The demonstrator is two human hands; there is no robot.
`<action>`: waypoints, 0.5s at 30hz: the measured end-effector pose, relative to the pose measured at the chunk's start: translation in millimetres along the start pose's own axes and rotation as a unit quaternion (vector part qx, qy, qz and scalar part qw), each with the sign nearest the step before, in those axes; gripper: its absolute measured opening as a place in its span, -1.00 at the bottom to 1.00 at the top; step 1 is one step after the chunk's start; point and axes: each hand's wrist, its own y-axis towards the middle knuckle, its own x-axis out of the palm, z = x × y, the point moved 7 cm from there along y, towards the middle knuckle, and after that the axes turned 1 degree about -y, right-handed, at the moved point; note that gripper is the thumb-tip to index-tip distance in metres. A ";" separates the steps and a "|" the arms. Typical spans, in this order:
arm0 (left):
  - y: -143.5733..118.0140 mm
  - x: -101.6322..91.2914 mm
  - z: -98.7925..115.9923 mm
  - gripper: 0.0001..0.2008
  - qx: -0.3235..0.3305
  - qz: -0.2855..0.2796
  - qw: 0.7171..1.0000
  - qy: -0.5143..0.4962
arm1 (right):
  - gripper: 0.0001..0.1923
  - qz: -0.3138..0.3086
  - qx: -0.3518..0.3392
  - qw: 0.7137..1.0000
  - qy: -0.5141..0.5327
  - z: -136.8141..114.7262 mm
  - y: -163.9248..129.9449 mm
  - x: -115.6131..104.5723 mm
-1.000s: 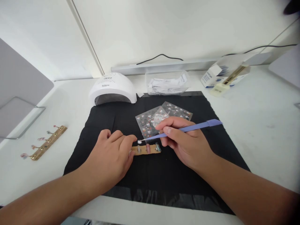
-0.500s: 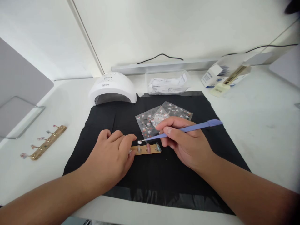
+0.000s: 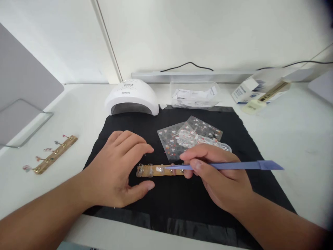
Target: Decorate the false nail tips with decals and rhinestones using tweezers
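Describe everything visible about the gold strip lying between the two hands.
The gold strip is a narrow brass-coloured bar lying flat and crosswise on the black mat. Small nail tips sit along it, clear ones at its left end. The purple tool, held in the right hand, points its tip at a pale tip on the bar. The left hand rests beside its left end; contact is unclear.

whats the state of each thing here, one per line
left hand: open, flat on the black mat, beside the gold nail strip
right hand: gripping the blue stick, tip on the strip
sticker sheets: flat on mat
nail lamp: unlit inside
second strip: untouched
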 end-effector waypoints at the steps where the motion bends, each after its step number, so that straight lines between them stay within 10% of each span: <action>1: 0.1 1.4 -2.1 -0.56 0.008 -0.013 1.000 -0.013 | -0.72 -0.001 -0.009 1.000 -0.009 -0.8 -1.2 0.3; 15: 0.5 12.5 -23.1 -0.65 0.053 -0.149 0.982 -0.104 | -0.87 0.120 -0.093 0.988 0.004 -31.2 -6.8 -5.2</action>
